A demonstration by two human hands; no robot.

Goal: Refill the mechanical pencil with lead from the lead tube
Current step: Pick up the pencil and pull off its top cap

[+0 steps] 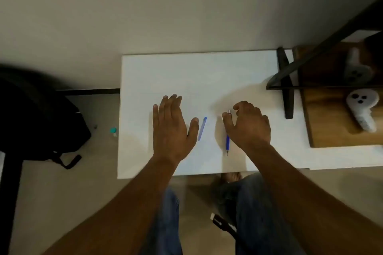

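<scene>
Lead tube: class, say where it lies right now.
In the head view the lead tube lies on the white table, just right of the thumb of the left hand and left of the mechanical pencil by the right hand.

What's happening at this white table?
A person is setting up to refill a mechanical pencil. The left hand is flat and open beside the pale blue lead tube, which lies on the white table. The right hand curls over the pencil; whether it grips it yet is unclear.
</scene>
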